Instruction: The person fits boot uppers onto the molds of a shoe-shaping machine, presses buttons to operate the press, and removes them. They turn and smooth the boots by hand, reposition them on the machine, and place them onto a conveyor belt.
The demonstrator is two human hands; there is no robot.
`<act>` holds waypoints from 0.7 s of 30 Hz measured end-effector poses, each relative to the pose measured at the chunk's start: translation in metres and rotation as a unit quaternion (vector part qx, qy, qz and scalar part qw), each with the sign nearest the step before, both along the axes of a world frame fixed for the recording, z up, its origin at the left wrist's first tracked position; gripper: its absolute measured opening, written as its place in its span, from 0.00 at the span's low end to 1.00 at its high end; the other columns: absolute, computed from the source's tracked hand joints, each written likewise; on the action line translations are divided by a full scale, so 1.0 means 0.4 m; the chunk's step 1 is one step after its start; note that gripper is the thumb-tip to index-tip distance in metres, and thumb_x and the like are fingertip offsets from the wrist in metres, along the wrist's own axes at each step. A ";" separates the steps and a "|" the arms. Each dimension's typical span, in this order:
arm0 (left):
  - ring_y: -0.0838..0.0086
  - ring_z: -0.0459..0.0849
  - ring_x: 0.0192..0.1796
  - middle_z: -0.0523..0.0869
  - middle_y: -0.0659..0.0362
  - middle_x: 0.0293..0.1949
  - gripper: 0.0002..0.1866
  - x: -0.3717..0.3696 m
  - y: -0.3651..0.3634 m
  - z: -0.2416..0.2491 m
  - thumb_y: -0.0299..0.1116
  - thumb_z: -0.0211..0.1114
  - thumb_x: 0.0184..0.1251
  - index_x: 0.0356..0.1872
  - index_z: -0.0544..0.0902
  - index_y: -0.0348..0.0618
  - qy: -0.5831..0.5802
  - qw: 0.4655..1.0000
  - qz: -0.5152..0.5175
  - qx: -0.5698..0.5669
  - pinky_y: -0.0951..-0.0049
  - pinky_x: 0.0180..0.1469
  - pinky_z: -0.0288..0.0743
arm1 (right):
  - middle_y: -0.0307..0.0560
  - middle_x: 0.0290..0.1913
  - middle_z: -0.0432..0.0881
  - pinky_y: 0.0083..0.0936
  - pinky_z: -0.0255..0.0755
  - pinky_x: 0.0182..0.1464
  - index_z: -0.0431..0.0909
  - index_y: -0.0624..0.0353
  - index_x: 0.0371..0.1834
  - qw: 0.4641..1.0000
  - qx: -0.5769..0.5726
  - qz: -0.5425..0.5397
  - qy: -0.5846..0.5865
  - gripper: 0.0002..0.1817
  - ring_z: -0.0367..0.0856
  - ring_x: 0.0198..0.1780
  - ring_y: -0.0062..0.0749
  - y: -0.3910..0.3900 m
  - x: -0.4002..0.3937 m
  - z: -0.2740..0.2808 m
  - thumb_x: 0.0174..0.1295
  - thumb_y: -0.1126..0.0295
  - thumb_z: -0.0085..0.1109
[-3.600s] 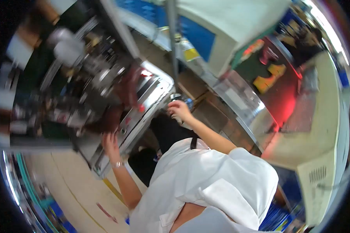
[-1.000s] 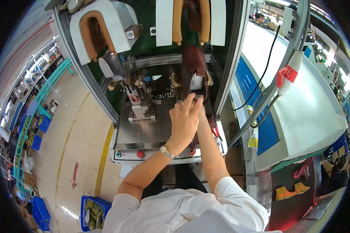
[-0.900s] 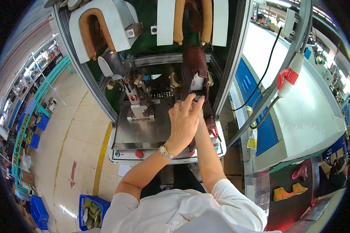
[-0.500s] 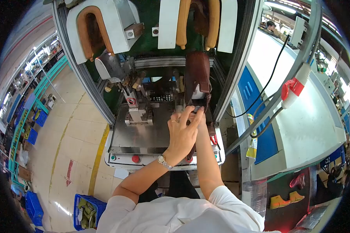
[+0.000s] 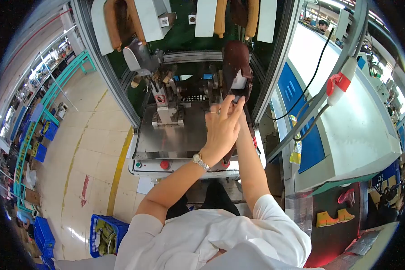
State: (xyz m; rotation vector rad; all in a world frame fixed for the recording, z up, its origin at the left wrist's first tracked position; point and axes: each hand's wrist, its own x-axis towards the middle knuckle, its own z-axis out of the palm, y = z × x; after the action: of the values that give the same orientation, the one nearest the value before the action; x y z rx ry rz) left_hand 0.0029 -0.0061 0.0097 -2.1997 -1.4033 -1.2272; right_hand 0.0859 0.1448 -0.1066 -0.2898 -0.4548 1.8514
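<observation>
A dark brown leather boot upper [image 5: 235, 58] sits over a form at the right side of the machine, with a pale patch [image 5: 239, 81] showing in its opening. My left hand [image 5: 222, 128], a watch on its wrist, reaches to the lower edge of that opening. Its fingers are bent and pressed on the leather there, closed on the edge. Close beside it, partly behind, is my right hand [image 5: 239, 112] at the same edge; its fingers are mostly hidden. More brown leather hangs below the hands.
A metal clamp post [image 5: 166, 112] stands on the steel machine bed [image 5: 166, 143]. Red button [image 5: 164, 165] is on the front panel. White moulds [image 5: 205, 18] hang above. A blue basket [image 5: 94, 234] is on the floor at left. Yellow boots [image 5: 333, 218] lie at lower right.
The whole view has shifted, so the machine appears higher and slightly further right. Both hands stay at the boot upper's opening, with only slight finger movement.
</observation>
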 end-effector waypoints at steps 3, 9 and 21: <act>0.58 0.69 0.48 0.67 0.54 0.57 0.30 0.008 -0.011 0.003 0.25 0.58 0.53 0.61 0.68 0.53 -0.010 1.000 -0.001 -0.007 0.59 0.45 0.65 | 0.50 0.43 0.75 0.38 0.77 0.43 0.67 0.60 0.44 0.999 -0.017 0.032 0.026 0.15 0.77 0.43 0.38 0.036 0.025 -0.027 0.68 0.59 0.40; 0.57 0.69 0.47 0.67 0.55 0.57 0.30 0.013 -0.012 -0.003 0.25 0.59 0.51 0.60 0.69 0.55 -0.019 1.000 0.008 0.011 0.59 0.43 0.65 | 0.49 0.41 0.76 0.38 0.77 0.43 0.68 0.60 0.44 0.999 -0.030 -0.002 0.012 0.15 0.78 0.41 0.37 -0.015 0.010 0.044 0.69 0.59 0.40; 0.56 0.69 0.45 0.68 0.56 0.55 0.32 0.015 -0.008 -0.004 0.23 0.58 0.48 0.59 0.70 0.57 -0.004 0.999 0.029 -0.021 0.60 0.42 0.64 | 0.43 0.32 0.78 0.28 0.74 0.33 0.71 0.57 0.37 0.993 -0.029 -0.044 -0.103 0.11 0.77 0.31 0.31 0.081 0.009 -0.068 0.68 0.64 0.39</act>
State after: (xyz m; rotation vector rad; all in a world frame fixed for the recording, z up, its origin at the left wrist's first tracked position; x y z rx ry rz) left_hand 0.0090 -0.0095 0.0080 -2.1667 -1.4987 -1.1983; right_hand 0.0897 0.1772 -0.1337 -0.5364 -0.5215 1.7573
